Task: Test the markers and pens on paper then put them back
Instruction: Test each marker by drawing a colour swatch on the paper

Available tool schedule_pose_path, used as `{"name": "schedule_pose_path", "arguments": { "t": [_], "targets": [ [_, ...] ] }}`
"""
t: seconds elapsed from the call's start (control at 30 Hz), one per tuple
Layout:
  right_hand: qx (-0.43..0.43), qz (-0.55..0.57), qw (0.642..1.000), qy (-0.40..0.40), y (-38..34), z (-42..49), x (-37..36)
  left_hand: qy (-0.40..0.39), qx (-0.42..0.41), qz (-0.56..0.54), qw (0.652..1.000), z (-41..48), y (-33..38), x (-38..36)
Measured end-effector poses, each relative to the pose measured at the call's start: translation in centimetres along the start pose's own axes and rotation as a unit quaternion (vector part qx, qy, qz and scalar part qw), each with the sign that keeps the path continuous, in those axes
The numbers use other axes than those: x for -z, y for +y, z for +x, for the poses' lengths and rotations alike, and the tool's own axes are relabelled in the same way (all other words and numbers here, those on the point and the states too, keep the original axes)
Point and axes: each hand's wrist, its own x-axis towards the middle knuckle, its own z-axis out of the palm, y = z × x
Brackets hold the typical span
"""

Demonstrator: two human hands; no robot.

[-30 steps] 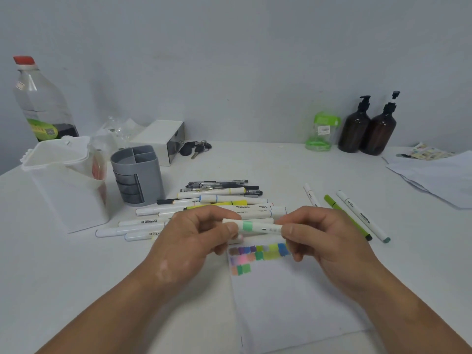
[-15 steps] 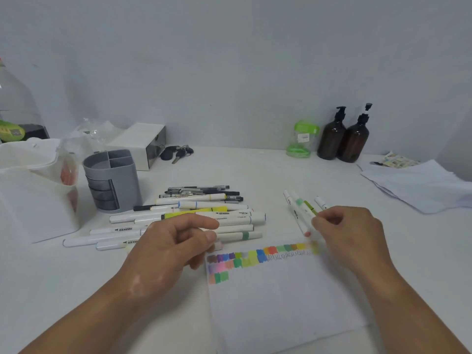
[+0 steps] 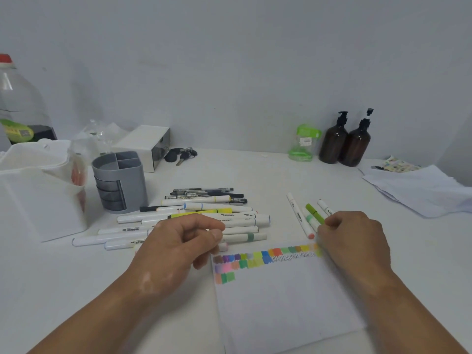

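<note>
The white bench (image 3: 281, 172) fills the frame. The paper (image 3: 286, 300) lies low in the middle, colour squares along its top. A pile of markers (image 3: 204, 217) lies left of centre by the grey holder (image 3: 118, 182). The left hand (image 3: 176, 251) hangs over it, fingers loosely bent, holding nothing. The right hand (image 3: 355, 244) curls its fingers at four more markers (image 3: 296, 213), right of centre; whether it pinches one I cannot tell. Markers are likely light, stiff and smooth, and may roll. Pinch the middle.

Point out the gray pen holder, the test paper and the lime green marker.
gray pen holder (image 3: 134, 190): head view, plain part of its outer wall.
test paper (image 3: 286, 300): head view, bare area below the swatches.
lime green marker (image 3: 315, 214): head view, middle of its barrel.
</note>
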Motion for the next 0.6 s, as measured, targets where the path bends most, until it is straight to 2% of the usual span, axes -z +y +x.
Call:
{"name": "schedule_pose_path", "arguments": {
  "t": [0.1, 0.27, 0.5, 0.6],
  "targets": [
    [0.121, 0.056, 0.991, 0.017, -1.4, -0.9, -0.8, 0.003, 0.000, -0.005, 1.000, -0.1, 0.2, 0.0],
    [0.298, 0.079, 0.950, -0.057, -4.1, -3.5, -3.9, 0.005, -0.002, -0.002, 1.000, -0.1, 0.3, -0.2],
    [0.398, 0.040, 0.916, -0.030, -5.4, -4.6, -5.6, 0.009, -0.003, -0.014, 1.000, -0.1, 0.4, -0.4],
    [0.412, 0.013, 0.911, -0.022, -5.8, -4.6, -6.0, 0.010, -0.002, -0.020, 1.000, -0.1, 0.5, -0.6]
  ]
}}
